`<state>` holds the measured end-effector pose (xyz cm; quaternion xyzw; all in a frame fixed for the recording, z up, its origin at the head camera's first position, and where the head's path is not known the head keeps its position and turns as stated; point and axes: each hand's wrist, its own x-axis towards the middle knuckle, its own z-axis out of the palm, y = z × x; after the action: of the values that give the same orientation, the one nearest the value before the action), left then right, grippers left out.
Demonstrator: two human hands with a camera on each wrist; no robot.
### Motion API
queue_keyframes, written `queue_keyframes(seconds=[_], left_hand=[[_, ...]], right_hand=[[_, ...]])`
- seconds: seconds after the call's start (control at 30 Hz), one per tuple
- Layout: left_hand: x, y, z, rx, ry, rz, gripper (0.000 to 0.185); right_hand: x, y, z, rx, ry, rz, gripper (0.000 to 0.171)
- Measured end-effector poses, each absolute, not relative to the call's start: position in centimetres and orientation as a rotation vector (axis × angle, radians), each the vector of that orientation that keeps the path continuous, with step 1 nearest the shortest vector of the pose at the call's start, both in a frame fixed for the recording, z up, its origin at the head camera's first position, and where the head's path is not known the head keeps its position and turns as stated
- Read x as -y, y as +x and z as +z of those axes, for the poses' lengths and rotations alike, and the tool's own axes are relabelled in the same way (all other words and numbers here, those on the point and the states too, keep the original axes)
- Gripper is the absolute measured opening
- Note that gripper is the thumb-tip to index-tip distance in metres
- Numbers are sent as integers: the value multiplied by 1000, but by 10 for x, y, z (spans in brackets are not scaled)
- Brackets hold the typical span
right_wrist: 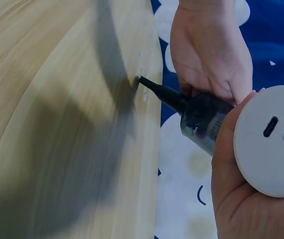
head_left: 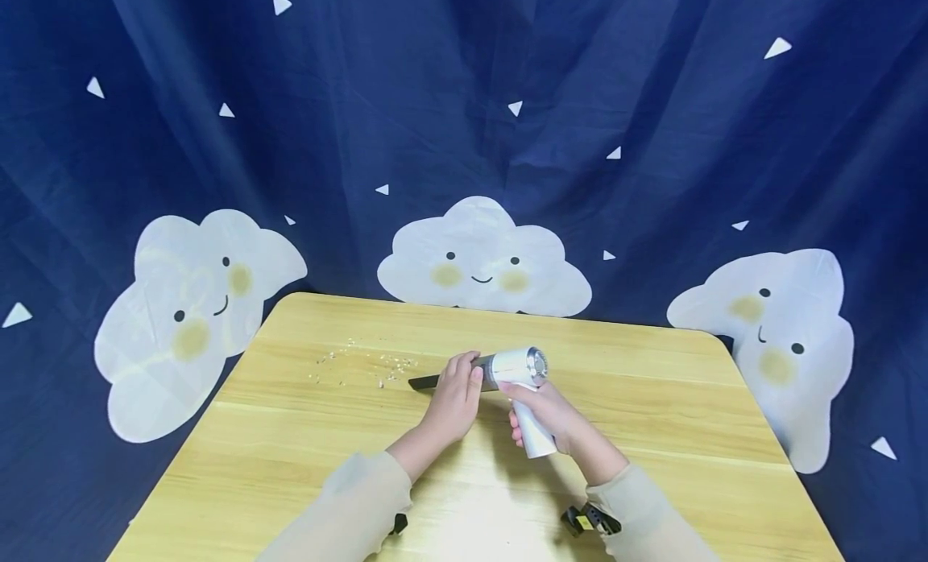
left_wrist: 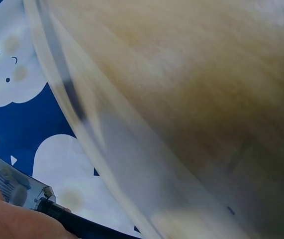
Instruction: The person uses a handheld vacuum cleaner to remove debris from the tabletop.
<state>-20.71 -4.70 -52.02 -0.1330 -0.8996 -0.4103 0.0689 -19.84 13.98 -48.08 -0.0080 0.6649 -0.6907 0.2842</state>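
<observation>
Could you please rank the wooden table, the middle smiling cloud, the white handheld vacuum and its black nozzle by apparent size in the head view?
1. Wooden table
2. Middle smiling cloud
3. White handheld vacuum, partly covered
4. Black nozzle, going by its visible part

A wood-grain table (head_left: 290,441) (its far corners rounded) carries pale scraps (head_left: 381,384) scattered toward its far left.
</observation>
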Motion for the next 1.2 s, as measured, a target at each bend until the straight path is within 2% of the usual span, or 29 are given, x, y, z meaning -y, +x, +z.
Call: queue_keyframes(seconds=[0.23, 0.67, 1.2], left_hand=[[38, -203, -520, 2658, -392, -1281, 51], [23, -190, -515, 2614, -353, -1296, 50], [34, -183, -519, 2637, -322, -1274, 51]], right_hand=[[-147, -196, -477, -1801, 6, -1814, 40], [-162, -190, -468, -1798, -28, -1754, 36], [-153, -187, -472, -1758, -58, -1768, 34]])
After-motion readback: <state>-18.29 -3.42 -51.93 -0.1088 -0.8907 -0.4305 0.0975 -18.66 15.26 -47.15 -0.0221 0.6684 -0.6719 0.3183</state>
